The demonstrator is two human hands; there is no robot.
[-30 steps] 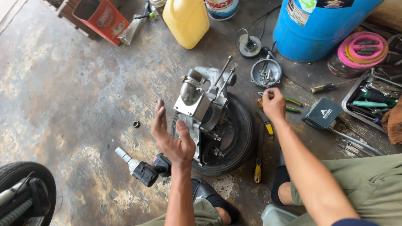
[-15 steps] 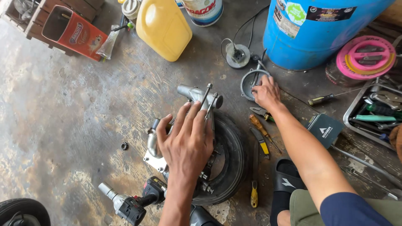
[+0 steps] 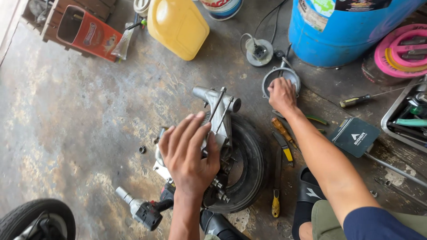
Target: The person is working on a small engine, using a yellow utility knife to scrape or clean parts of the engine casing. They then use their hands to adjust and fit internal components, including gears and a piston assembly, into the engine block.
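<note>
A small black tyre lies flat on the concrete floor with a grey metal engine casing on top of it. My left hand rests palm down on the casing, fingers spread, holding nothing. My right hand reaches out to a round metal bowl beyond the tyre, its fingers inside the rim; what they touch is hidden. Screwdrivers with yellow handles lie between the tyre and my right arm.
A power impact wrench lies near my left forearm. A blue drum, a yellow jug, a red box, pink coils, a tool tray, a small nut and another tyre ring the work spot.
My left hand came down from above the floor onto the casing. My right hand moved from the screwdrivers out to the metal bowl. The view shifted closer.
</note>
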